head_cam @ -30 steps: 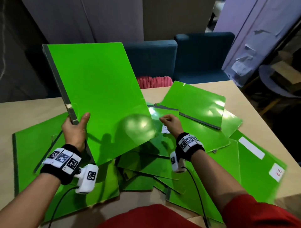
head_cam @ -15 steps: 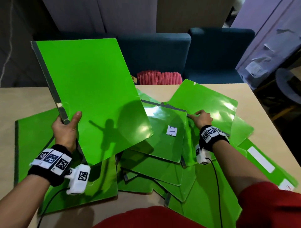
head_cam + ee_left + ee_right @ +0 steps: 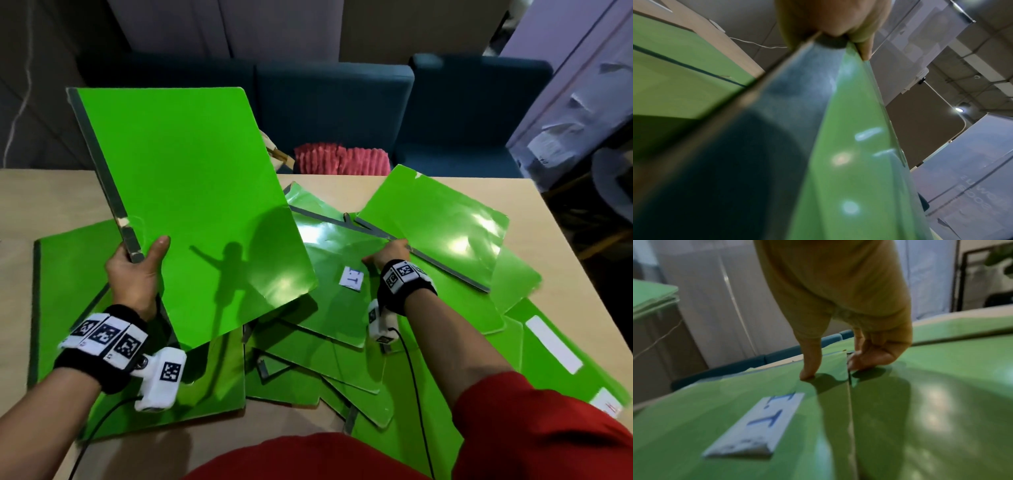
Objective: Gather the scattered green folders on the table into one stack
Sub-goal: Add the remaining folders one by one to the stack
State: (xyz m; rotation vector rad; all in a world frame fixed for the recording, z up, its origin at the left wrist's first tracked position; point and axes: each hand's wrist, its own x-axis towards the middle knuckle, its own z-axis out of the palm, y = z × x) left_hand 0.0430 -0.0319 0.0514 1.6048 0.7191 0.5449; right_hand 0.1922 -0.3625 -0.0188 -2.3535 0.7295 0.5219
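A: What's nearest?

B: I see my left hand [image 3: 135,274] gripping a raised glossy folder [image 3: 191,205] by its grey spine (tilted above the pile).

A: Farther?

B: My right hand [image 3: 388,255] pinches the labelled folder's [image 3: 337,274] edge amid overlapping green folders [image 3: 435,219]; bare table [image 3: 548,240] lies beyond them.
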